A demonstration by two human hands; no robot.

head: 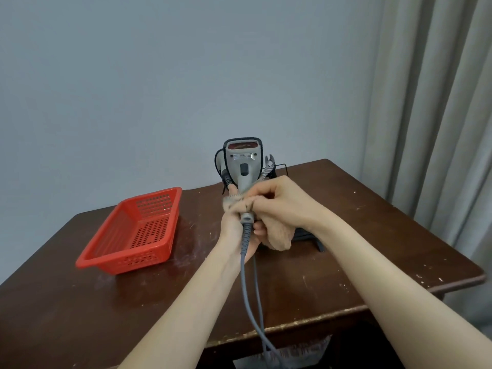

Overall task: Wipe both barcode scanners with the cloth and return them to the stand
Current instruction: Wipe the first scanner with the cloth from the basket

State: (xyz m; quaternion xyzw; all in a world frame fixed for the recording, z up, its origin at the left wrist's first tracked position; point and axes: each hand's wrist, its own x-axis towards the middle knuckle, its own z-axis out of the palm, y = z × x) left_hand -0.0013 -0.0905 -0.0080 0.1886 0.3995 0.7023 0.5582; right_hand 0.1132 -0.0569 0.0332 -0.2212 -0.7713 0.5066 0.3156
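A grey barcode scanner (242, 161) is held upright above the table, its red window at the top and its grey cable (246, 283) hanging down over the front edge. My left hand (234, 230) grips the bottom of its handle from below. My right hand (282, 201) holds a tan cloth (279, 235) wrapped around the handle. Behind the scanner stands the black stand (308, 237), mostly hidden by my hands. A second scanner (223, 174) shows partly behind the held one.
A red perforated plastic basket (138, 230) sits on the left of the dark wooden table (359, 249). A grey wall is behind, and grey curtains (439, 115) hang at the right. The table's front edge is worn.
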